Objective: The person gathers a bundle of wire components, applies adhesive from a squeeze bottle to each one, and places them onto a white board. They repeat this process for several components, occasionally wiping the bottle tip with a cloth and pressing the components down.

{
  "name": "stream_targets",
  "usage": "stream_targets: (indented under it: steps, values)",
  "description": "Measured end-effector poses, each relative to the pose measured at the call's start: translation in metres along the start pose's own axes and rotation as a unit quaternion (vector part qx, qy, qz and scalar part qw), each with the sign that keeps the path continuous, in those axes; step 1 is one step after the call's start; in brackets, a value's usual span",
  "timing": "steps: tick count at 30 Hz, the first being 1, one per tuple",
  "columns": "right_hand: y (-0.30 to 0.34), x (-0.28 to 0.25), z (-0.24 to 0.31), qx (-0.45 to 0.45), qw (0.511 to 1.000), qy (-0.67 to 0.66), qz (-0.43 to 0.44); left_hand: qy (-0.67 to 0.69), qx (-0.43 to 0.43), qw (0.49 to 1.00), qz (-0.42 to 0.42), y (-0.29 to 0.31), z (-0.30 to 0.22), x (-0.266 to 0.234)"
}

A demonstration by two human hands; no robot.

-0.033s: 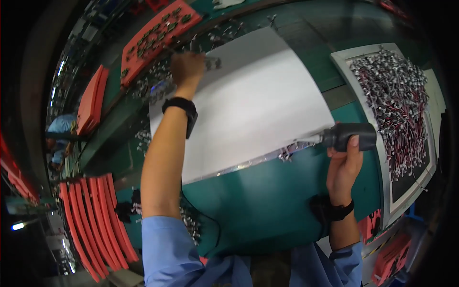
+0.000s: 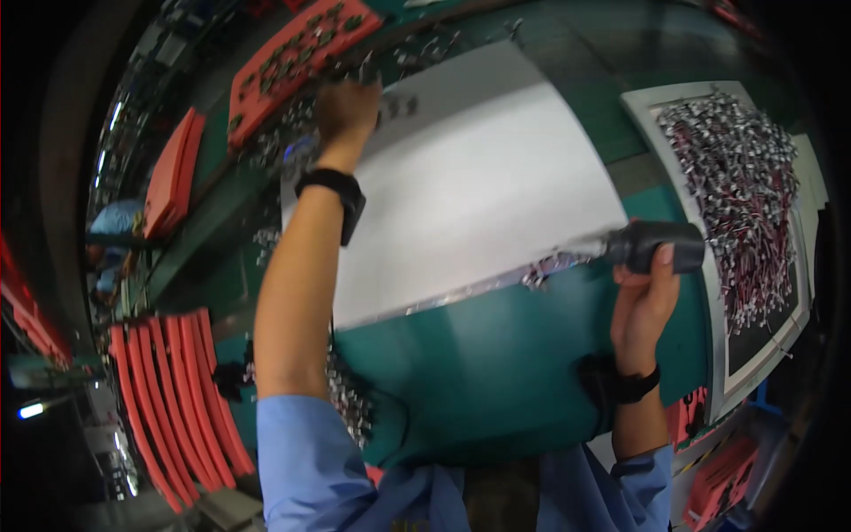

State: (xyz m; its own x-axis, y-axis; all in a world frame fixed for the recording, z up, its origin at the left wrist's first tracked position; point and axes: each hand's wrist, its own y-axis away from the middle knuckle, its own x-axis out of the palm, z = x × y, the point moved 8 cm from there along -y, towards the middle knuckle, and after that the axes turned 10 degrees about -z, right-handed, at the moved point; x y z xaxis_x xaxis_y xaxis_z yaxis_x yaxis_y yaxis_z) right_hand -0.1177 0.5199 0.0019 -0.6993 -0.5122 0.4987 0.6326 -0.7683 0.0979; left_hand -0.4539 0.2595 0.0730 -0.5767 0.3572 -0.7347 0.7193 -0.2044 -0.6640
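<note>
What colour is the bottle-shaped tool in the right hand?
The bottle-shaped tool has a nearly black body, best seen in the head view.

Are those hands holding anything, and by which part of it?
The right hand holds a black bottle-shaped tool by its thick body, thumb against the side. The left hand is too blurred to tell whether it holds anything.

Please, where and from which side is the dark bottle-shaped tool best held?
The dark tool is probably best held by its thick body, from the near side, where the right hand grips: it lies roughly sideways, its narrow tip pointing left.
</note>
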Motion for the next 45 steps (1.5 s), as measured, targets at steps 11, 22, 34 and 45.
stream_targets:
  steps: [11, 22, 34, 45]
  values:
    - [-0.006, 0.005, 0.005, -0.026, 0.997, -0.053, 0.044, 0.225, -0.077, 0.958, 0.159, 0.105, -0.012, -0.243]
    - [0.036, 0.038, -0.004, -0.016, 0.992, -0.058, 0.110, -0.043, -0.209, 0.973, 0.086, 0.367, 0.019, -0.315]
    - [0.088, 0.087, -0.021, 0.017, 0.983, -0.050, 0.176, -0.015, -0.120, 0.988, 0.097, 0.405, 0.084, -0.313]
    - [0.095, 0.094, -0.030, 0.046, 0.977, -0.046, 0.202, -0.031, -0.040, 0.986, 0.157, 0.391, 0.141, -0.331]
